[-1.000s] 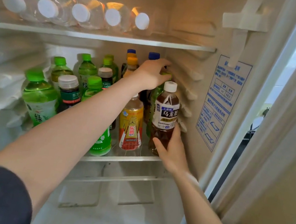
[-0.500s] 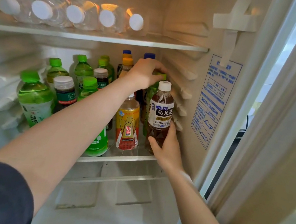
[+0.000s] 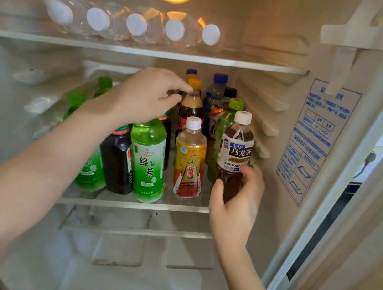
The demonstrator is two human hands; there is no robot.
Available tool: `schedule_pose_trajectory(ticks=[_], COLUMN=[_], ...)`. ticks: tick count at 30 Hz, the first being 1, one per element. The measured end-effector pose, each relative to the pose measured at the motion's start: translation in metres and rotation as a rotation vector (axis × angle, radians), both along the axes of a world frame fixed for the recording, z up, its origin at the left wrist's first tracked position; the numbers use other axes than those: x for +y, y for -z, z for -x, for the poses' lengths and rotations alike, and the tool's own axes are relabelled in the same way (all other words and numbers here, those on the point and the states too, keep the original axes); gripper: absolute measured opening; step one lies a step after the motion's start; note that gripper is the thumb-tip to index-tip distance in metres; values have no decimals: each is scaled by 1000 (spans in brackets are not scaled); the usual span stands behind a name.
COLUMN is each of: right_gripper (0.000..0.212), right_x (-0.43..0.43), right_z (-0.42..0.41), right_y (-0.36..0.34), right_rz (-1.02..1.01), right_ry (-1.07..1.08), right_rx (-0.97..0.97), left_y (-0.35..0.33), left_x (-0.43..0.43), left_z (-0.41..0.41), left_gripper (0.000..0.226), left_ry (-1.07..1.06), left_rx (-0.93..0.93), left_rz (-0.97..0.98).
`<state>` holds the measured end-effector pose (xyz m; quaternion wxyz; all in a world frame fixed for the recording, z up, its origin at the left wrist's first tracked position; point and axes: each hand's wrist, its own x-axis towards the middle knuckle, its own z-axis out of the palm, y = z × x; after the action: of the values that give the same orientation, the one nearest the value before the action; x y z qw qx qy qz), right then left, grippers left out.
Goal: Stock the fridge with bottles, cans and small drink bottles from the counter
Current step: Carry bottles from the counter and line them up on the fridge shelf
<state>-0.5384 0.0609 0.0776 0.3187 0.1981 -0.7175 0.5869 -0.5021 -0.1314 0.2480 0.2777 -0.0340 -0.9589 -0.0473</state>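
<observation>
The right grip (image 3: 236,202) curls round the lower half of the brown oolong tea bottle (image 3: 235,149), thumb on its left and fingers on its right. The bottle stands upright at the near right corner of the fridge's middle shelf (image 3: 135,205), just beside a yellow-labelled bottle (image 3: 188,164) and in front of a green-capped bottle (image 3: 223,127) (the grip hides whether its base rests on the glass). The left grip (image 3: 148,95) hangs farther back, fingers curled, fingertips at an orange-capped bottle (image 3: 191,102); I cannot tell whether it pinches anything. To the left stand a green tea bottle (image 3: 147,160) and a dark bottle (image 3: 117,158). Clear bottles (image 3: 134,24) lie side by side on the upper shelf (image 3: 150,51).
</observation>
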Motion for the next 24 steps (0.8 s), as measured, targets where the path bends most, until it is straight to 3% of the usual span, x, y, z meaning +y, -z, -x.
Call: schedule_pose_trajectory(ticks=[5, 9, 15, 20, 24], right_gripper=[28, 20, 33, 39, 31], right_x=[-20, -43, -74, -75, -77], right_z=[-5, 6, 35, 54, 59], right_y=[-46, -86, -116, -120, -119], right_rz=[-88, -212, -664, -1059, -1018], right_ry=[-112, -213, -267, -240, -189], right_rx=[188, 201, 223, 50, 91], left_y=[5, 7, 14, 18, 21], left_x=[-45, -78, -98, -91, -73], left_z=[-36, -52, -56, -46, -30], left_gripper=[31, 27, 33, 57, 92], left_ry=[-111, -231, -276, -229, -61], left_rx=[76, 121, 28, -60, -225], left_rz=[-56, -200, -281, -119, -211])
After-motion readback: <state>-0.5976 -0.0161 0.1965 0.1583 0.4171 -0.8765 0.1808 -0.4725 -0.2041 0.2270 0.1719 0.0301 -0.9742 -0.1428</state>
